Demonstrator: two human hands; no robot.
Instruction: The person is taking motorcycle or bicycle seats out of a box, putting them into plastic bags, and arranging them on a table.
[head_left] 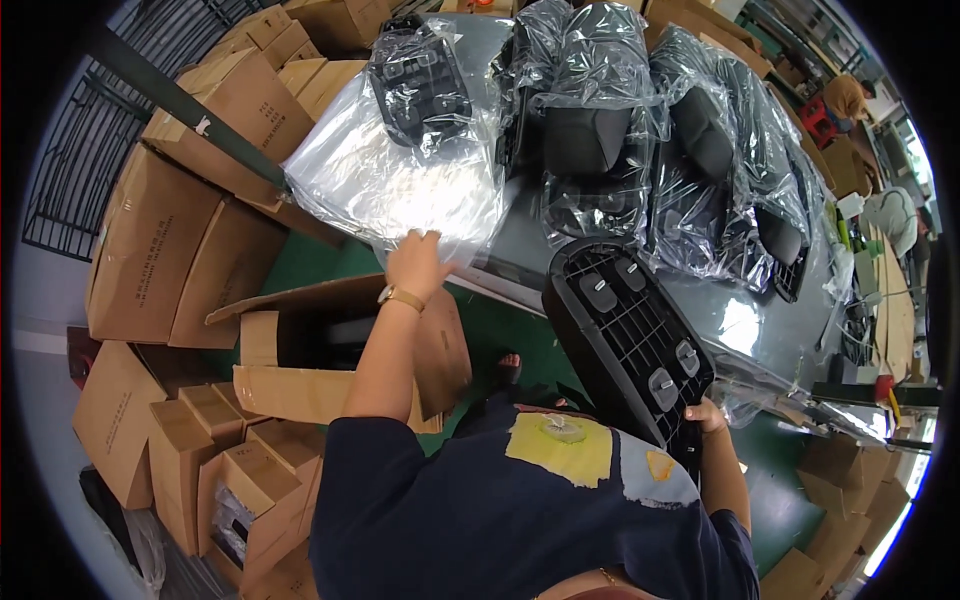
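Note:
My right hand [706,415] grips the lower end of a long black plastic panel [630,340] with rounded ends, a ribbed grid and several grey oval fittings. The panel is held tilted in front of my body, its upper end close to the table edge. My left hand [418,262] reaches to the near edge of a stack of clear plastic bags [400,180]. Its fingertips touch the bags and the thumb stands apart. A similar black part in clear wrap [420,85] lies on the far end of the stack.
Several black parts in clear plastic [600,60] fill the middle and right of the grey table [740,320]. An open carton [440,340] stands on the green floor below my left arm. More cartons [150,250] crowd the left. A person [848,100] sits at the far right.

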